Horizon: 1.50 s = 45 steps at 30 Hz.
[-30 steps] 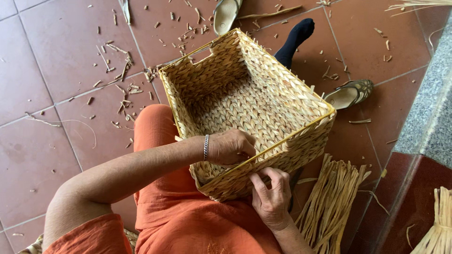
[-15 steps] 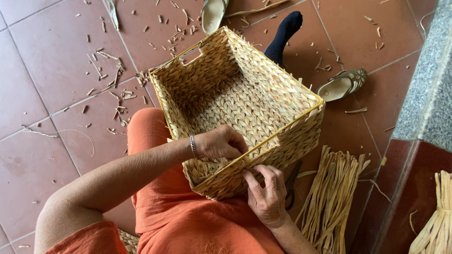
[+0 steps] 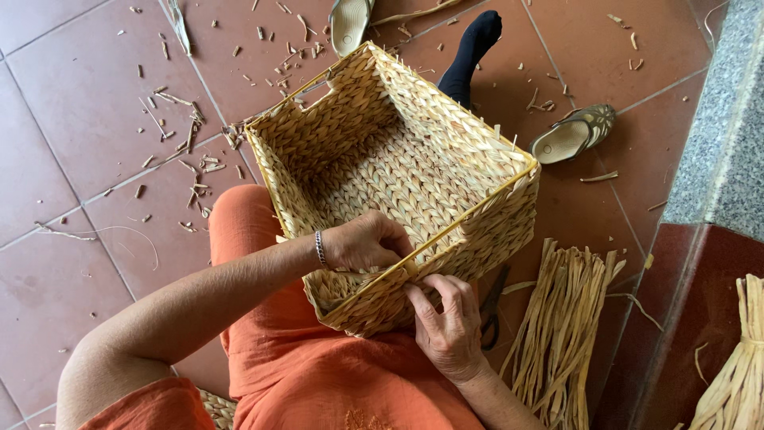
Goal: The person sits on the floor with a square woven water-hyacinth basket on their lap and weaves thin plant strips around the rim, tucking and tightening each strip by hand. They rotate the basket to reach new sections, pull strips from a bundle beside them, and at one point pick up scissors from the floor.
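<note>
My left hand's fingertips [image 3: 380,248] were hidden inside the basket [image 3: 398,167], behind its near wall. Beside the basket, scissors [image 3: 491,306] lay half covered, and the straw bundle [image 3: 736,374] was cut off.

Floor: red-brown tiles [image 3: 72,87], pale grout lines. Straw scraps [image 3: 187,151] scattered over upper left. Two tan sandals, one at top edge [image 3: 350,22], one right [image 3: 573,134]. Bundle of straw strips [image 3: 557,334] lower right, dark scissors [image 3: 492,306] just beside it
</note>
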Each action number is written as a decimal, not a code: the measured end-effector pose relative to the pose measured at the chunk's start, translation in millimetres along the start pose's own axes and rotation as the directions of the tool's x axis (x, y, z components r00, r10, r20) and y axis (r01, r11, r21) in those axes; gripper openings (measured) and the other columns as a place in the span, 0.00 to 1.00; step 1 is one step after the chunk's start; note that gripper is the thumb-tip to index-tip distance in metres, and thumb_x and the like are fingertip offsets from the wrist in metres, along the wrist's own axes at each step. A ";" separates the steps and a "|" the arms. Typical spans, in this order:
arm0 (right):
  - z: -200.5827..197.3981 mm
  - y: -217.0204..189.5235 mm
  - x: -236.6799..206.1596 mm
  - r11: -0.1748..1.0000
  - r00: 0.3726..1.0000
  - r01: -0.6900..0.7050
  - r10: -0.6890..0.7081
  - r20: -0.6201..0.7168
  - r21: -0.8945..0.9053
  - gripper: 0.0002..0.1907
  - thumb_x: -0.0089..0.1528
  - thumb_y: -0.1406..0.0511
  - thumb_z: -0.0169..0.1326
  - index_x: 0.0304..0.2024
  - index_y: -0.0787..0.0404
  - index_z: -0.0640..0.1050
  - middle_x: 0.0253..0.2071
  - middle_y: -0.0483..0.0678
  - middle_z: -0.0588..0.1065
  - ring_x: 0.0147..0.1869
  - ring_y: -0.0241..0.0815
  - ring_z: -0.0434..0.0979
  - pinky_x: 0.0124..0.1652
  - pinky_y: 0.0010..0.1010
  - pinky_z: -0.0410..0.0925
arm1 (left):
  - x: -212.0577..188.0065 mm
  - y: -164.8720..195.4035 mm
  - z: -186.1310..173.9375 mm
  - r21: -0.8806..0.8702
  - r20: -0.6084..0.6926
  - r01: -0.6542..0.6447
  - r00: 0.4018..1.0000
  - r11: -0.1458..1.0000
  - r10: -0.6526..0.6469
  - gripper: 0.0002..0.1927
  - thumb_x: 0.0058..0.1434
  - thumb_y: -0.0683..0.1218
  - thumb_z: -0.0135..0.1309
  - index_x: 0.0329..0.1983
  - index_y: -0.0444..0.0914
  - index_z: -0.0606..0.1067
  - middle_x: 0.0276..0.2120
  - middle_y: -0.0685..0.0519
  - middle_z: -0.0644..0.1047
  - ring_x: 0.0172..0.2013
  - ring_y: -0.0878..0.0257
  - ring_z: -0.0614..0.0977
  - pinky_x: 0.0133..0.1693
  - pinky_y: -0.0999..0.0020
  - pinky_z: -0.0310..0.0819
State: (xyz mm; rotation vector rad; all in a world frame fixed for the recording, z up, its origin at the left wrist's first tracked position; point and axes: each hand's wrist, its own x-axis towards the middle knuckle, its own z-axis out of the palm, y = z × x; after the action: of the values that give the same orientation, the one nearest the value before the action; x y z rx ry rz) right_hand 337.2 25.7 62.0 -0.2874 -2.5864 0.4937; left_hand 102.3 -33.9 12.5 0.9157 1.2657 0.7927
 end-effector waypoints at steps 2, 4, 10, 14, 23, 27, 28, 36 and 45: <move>-0.6 -0.7 0.5 1.000 1.000 -0.002 0.002 0.007 -0.005 0.22 0.57 0.76 0.61 0.54 0.60 0.78 0.51 0.52 0.69 0.54 0.51 0.72 0.52 0.41 0.72 | -0.9 -1.9 0.6 -0.107 0.013 0.014 1.000 0.994 -0.013 0.11 0.60 0.44 0.63 0.44 0.35 0.81 0.35 0.51 0.84 0.35 0.66 0.86 0.38 0.70 0.85; -1.8 -1.9 0.5 1.000 1.000 -0.017 0.017 0.012 -0.009 0.22 0.57 0.76 0.60 0.53 0.59 0.78 0.51 0.51 0.69 0.54 0.51 0.72 0.51 0.41 0.71 | 0.2 -5.4 2.4 -0.151 -0.005 0.058 0.998 0.987 -0.059 0.11 0.59 0.43 0.64 0.44 0.34 0.81 0.35 0.50 0.85 0.34 0.65 0.85 0.38 0.71 0.85; -4.8 -5.3 3.2 1.000 1.000 -0.024 0.024 0.014 0.014 0.23 0.54 0.77 0.60 0.52 0.58 0.77 0.51 0.51 0.69 0.54 0.51 0.72 0.52 0.43 0.71 | 1.8 -20.5 6.2 -0.318 0.030 0.055 0.998 0.946 -0.048 0.11 0.59 0.41 0.65 0.43 0.33 0.81 0.35 0.50 0.84 0.34 0.66 0.85 0.38 0.72 0.84; -6.0 -5.7 9.9 0.994 0.997 -0.075 0.075 0.001 0.075 0.21 0.52 0.76 0.60 0.48 0.60 0.77 0.50 0.51 0.70 0.54 0.51 0.73 0.51 0.43 0.71 | 4.9 -24.7 4.7 -0.135 0.002 -0.005 1.000 0.991 0.006 0.09 0.59 0.40 0.64 0.42 0.33 0.81 0.34 0.51 0.84 0.34 0.68 0.85 0.38 0.73 0.84; -5.6 -6.3 23.8 0.983 0.989 -0.115 0.127 -0.075 0.142 0.12 0.57 0.72 0.65 0.40 0.64 0.75 0.39 0.49 0.73 0.41 0.46 0.75 0.41 0.37 0.70 | 1.2 -19.6 1.6 -0.007 0.088 0.050 0.995 0.999 -0.049 0.09 0.61 0.42 0.61 0.43 0.36 0.85 0.33 0.52 0.86 0.32 0.68 0.84 0.35 0.72 0.84; 0.5 -7.1 24.3 0.989 0.994 -0.073 0.082 -0.072 0.125 0.10 0.55 0.73 0.60 0.36 0.63 0.73 0.36 0.49 0.71 0.38 0.45 0.73 0.39 0.38 0.68 | -3.3 -6.1 -1.6 0.031 0.097 -0.012 0.995 0.999 0.009 0.12 0.61 0.44 0.61 0.47 0.38 0.83 0.33 0.53 0.85 0.31 0.67 0.84 0.33 0.71 0.83; 4.3 -6.6 25.7 0.987 0.993 -0.068 0.082 -0.088 0.148 0.09 0.55 0.74 0.58 0.35 0.62 0.72 0.36 0.48 0.71 0.37 0.43 0.72 0.39 0.38 0.68 | -6.1 -1.9 -2.5 0.003 0.099 -0.007 0.995 1.000 0.007 0.14 0.61 0.46 0.60 0.50 0.39 0.81 0.33 0.54 0.85 0.31 0.67 0.84 0.33 0.71 0.83; 4.2 -20.2 17.6 0.950 0.994 -0.063 0.088 -0.069 0.306 0.10 0.57 0.74 0.59 0.37 0.64 0.71 0.37 0.51 0.71 0.37 0.48 0.70 0.39 0.41 0.65 | -37.3 27.1 3.4 0.142 0.027 0.027 0.999 0.990 -0.031 0.26 0.67 0.63 0.51 0.38 0.36 0.84 0.25 0.51 0.80 0.27 0.63 0.80 0.29 0.64 0.76; -1.3 -15.8 9.5 0.951 0.995 -0.029 0.058 -0.087 0.307 0.15 0.57 0.77 0.62 0.46 0.66 0.76 0.43 0.50 0.74 0.42 0.47 0.75 0.41 0.36 0.70 | -49.0 57.1 6.8 0.241 0.059 -0.061 0.997 0.969 0.048 0.23 0.58 0.57 0.61 0.49 0.37 0.81 0.34 0.52 0.84 0.34 0.63 0.85 0.37 0.65 0.82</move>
State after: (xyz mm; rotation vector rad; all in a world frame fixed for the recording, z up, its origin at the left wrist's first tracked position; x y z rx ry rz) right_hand 327.9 14.4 73.3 -0.2543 -2.3716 0.8633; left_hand 102.1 -53.5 85.4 1.1657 1.3144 0.6608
